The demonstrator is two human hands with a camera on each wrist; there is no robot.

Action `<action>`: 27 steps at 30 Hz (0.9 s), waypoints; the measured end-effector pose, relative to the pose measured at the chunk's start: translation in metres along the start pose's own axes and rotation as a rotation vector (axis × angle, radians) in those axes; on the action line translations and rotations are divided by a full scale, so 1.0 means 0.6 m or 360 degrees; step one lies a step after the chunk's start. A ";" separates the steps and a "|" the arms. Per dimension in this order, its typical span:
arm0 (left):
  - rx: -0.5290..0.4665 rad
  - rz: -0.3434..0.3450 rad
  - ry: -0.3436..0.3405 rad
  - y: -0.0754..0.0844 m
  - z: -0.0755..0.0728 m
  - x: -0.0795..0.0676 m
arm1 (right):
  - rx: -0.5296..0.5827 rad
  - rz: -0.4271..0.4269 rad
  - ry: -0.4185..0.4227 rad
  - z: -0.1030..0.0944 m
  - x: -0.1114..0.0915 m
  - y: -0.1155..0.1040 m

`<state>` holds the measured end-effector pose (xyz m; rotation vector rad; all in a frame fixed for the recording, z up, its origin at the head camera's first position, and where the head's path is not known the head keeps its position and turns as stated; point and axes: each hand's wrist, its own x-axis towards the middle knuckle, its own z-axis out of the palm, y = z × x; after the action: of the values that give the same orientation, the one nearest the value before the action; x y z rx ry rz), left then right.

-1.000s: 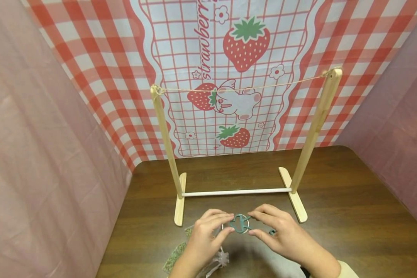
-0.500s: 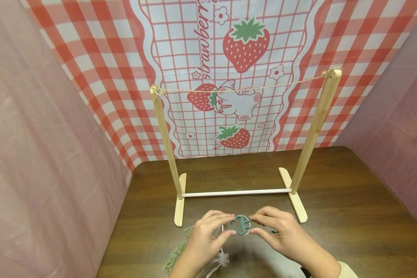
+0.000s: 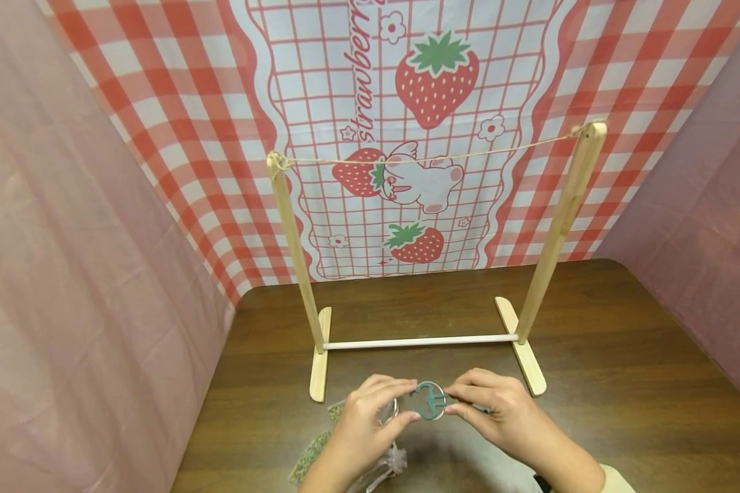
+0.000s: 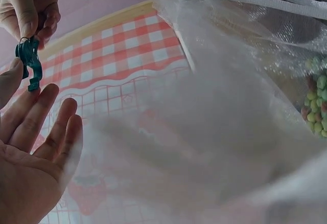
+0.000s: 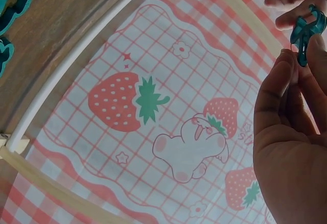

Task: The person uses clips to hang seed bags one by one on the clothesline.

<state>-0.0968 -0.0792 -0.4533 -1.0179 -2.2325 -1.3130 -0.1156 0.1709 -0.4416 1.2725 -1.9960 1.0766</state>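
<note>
Between my two hands is a small teal clothespin [image 3: 432,400] with a thin wire spring ring, held above the front of the table. My right hand [image 3: 499,407] pinches its handle ends between thumb and index finger. At the opposite end, my left hand [image 3: 370,411] holds it lightly between thumb and fingertips. The left wrist view shows the clothespin [image 4: 31,63] at the left hand's [image 4: 36,152] thumb and fingertips, the other fingers extended. From the right wrist, the clothespin [image 5: 306,32] stands upright in the right hand's [image 5: 291,121] pinch.
A wooden stand [image 3: 551,239] with a string [image 3: 425,159] across its top and a white bottom rod [image 3: 419,342] stands behind the hands. Sheer drawstring bags with greenish pieces [image 3: 311,452] lie by my left forearm. More teal pieces [image 5: 13,4] lie on the table.
My right thumb and index finger have drawn closer together, pressing the clothespin's handles toward each other. Its other end spreads wider. The left hand has stayed nearly still.
</note>
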 end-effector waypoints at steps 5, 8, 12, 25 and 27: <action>0.0054 -0.0029 -0.0002 -0.007 -0.006 -0.001 | 0.0000 0.0011 -0.0003 0.000 -0.001 0.000; 0.0124 -0.0090 -0.0024 -0.014 -0.014 -0.004 | -0.0006 0.0020 -0.0002 -0.001 -0.002 0.000; 0.0231 -0.0207 -0.0077 -0.024 -0.025 -0.008 | -0.0005 0.0029 0.0002 -0.002 -0.004 0.000; 0.0380 -0.0612 -0.0408 -0.065 -0.035 -0.025 | -0.0001 0.0038 -0.0006 -0.003 -0.005 0.001; 0.0387 -0.0658 -0.0463 -0.073 -0.035 -0.028 | 0.0004 0.0036 -0.0007 -0.003 -0.005 0.001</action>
<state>-0.1188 -0.1177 -0.4792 -0.7201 -2.8570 -1.0517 -0.1146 0.1740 -0.4432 1.2578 -2.0173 1.0881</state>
